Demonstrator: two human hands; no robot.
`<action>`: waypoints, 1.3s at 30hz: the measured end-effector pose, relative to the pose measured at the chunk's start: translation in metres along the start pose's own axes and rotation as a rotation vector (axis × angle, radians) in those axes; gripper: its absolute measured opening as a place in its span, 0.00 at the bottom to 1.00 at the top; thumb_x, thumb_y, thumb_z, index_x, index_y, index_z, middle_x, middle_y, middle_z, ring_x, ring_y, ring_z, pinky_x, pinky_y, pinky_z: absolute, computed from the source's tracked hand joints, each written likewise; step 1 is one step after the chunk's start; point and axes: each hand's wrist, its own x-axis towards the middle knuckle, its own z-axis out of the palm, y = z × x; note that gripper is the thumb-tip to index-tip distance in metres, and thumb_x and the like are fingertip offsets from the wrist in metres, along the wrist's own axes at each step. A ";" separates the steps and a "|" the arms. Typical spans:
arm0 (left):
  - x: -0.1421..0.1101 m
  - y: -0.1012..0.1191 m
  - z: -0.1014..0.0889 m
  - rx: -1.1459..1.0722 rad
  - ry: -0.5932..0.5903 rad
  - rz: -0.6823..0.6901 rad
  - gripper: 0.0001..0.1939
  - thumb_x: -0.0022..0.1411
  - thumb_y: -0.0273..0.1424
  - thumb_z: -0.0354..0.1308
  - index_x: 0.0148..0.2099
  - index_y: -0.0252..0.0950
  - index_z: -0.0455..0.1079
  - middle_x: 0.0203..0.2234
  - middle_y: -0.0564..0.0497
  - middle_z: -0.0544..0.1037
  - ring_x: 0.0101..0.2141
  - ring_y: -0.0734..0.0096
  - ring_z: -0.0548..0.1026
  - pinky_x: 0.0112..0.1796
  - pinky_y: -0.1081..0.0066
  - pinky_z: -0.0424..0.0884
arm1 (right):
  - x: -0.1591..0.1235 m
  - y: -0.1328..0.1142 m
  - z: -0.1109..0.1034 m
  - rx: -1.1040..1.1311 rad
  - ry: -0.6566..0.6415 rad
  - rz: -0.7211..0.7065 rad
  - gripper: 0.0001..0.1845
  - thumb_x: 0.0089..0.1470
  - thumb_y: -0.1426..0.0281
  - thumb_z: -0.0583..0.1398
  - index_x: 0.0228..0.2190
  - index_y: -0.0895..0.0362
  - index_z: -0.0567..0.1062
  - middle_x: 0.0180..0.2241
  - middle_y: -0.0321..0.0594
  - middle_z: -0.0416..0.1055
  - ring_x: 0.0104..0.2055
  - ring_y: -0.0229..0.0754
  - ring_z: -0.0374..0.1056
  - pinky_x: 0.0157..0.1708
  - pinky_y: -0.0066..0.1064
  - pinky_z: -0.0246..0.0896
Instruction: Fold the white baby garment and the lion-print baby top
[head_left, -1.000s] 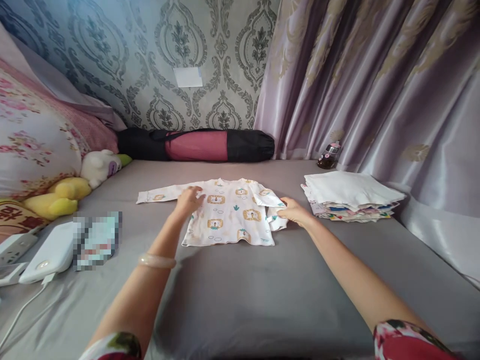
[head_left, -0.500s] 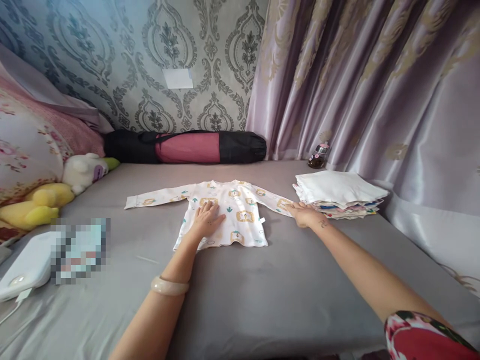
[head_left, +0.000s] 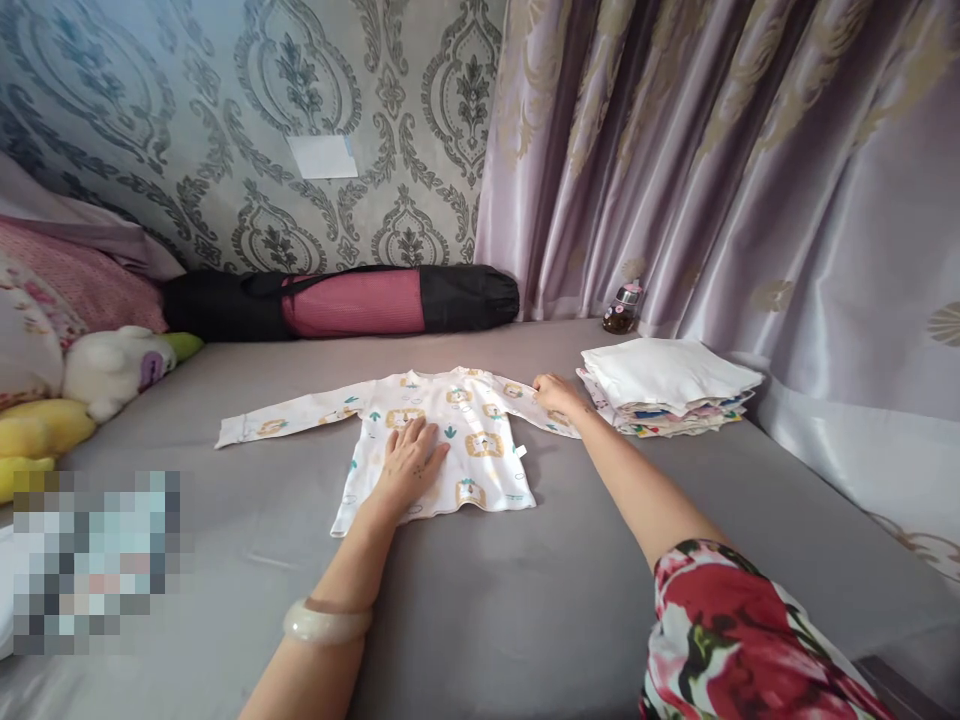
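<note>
A small white long-sleeved shirt [head_left: 491, 480] printed with orange lions and green leaves lies spread on the grey bed sheet [head_left: 480, 610], its sleeves reaching out to both sides. My left hand [head_left: 411, 462] rests flat on the shirt's front, fingers apart. At the upper edge of the right-hand sleeve, my right hand [head_left: 559, 391] has its fingers pinched together on the fabric. The cuff of that sleeve is partly hidden behind my right wrist.
A stack of folded clothes [head_left: 671, 375] sits at the right, with a small dark bottle [head_left: 622, 310] behind it. Along the wall lies a black and red rolled bag [head_left: 352, 302]. Plush toys [head_left: 112, 370] are at the left, near a blurred item [head_left: 112, 560].
My right hand has moved from the cuff end up and inward along the sleeve, and its fingers have closed on the upper edge. My left hand stays on the shirt. The view has shifted slightly.
</note>
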 end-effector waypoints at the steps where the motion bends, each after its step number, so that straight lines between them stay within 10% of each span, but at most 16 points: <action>1: 0.000 0.001 0.000 0.008 -0.010 0.000 0.25 0.70 0.41 0.45 0.63 0.37 0.62 0.67 0.39 0.58 0.67 0.56 0.54 0.65 0.50 0.47 | 0.005 0.002 -0.001 0.003 -0.026 -0.002 0.16 0.55 0.73 0.60 0.46 0.54 0.78 0.49 0.44 0.76 0.49 0.44 0.72 0.41 0.26 0.61; 7: -0.001 0.005 -0.005 0.043 -0.070 0.002 0.36 0.65 0.53 0.48 0.67 0.38 0.58 0.69 0.37 0.53 0.68 0.48 0.49 0.64 0.47 0.45 | 0.021 0.005 -0.015 -0.045 -0.065 -0.002 0.16 0.50 0.74 0.63 0.43 0.54 0.79 0.46 0.44 0.77 0.46 0.44 0.73 0.41 0.28 0.61; 12: -0.001 0.007 -0.009 0.045 -0.124 -0.028 0.40 0.64 0.56 0.48 0.69 0.38 0.56 0.70 0.38 0.48 0.69 0.47 0.46 0.65 0.48 0.43 | 0.020 -0.008 -0.011 -0.211 0.261 -0.012 0.25 0.52 0.75 0.63 0.53 0.62 0.72 0.56 0.58 0.67 0.61 0.55 0.59 0.59 0.41 0.49; 15: 0.001 0.006 -0.009 0.021 -0.133 -0.040 0.40 0.62 0.56 0.50 0.69 0.39 0.56 0.70 0.39 0.49 0.69 0.47 0.46 0.65 0.49 0.43 | 0.021 -0.014 -0.006 -0.221 0.246 -0.010 0.20 0.56 0.74 0.61 0.51 0.61 0.73 0.54 0.56 0.68 0.60 0.53 0.60 0.58 0.40 0.49; 23: 0.007 -0.007 -0.006 -0.077 0.029 -0.021 0.24 0.65 0.44 0.53 0.60 0.41 0.67 0.65 0.42 0.64 0.65 0.52 0.59 0.63 0.50 0.52 | 0.019 -0.059 -0.018 -0.164 0.291 -0.040 0.17 0.59 0.76 0.56 0.49 0.60 0.75 0.53 0.57 0.70 0.59 0.55 0.60 0.57 0.41 0.49; 29: 0.004 -0.019 -0.008 0.045 0.143 -0.225 0.24 0.68 0.36 0.46 0.62 0.34 0.64 0.65 0.37 0.62 0.67 0.50 0.54 0.64 0.50 0.51 | 0.006 -0.120 0.018 -0.010 0.163 -0.356 0.22 0.66 0.69 0.49 0.56 0.62 0.70 0.58 0.54 0.67 0.61 0.49 0.60 0.60 0.35 0.51; 34: 0.004 -0.029 -0.014 0.062 0.117 -0.391 0.28 0.70 0.40 0.43 0.65 0.29 0.59 0.67 0.34 0.56 0.67 0.46 0.52 0.64 0.50 0.51 | 0.007 -0.127 0.050 0.096 0.140 -0.235 0.34 0.68 0.56 0.42 0.67 0.62 0.51 0.71 0.53 0.41 0.72 0.56 0.36 0.66 0.55 0.33; 39: 0.006 -0.038 -0.030 0.059 0.185 -0.518 0.25 0.69 0.38 0.40 0.60 0.29 0.65 0.59 0.31 0.68 0.58 0.44 0.66 0.55 0.52 0.64 | 0.008 -0.123 0.052 0.142 0.151 -0.252 0.32 0.68 0.57 0.42 0.67 0.59 0.53 0.71 0.50 0.41 0.72 0.54 0.35 0.66 0.58 0.28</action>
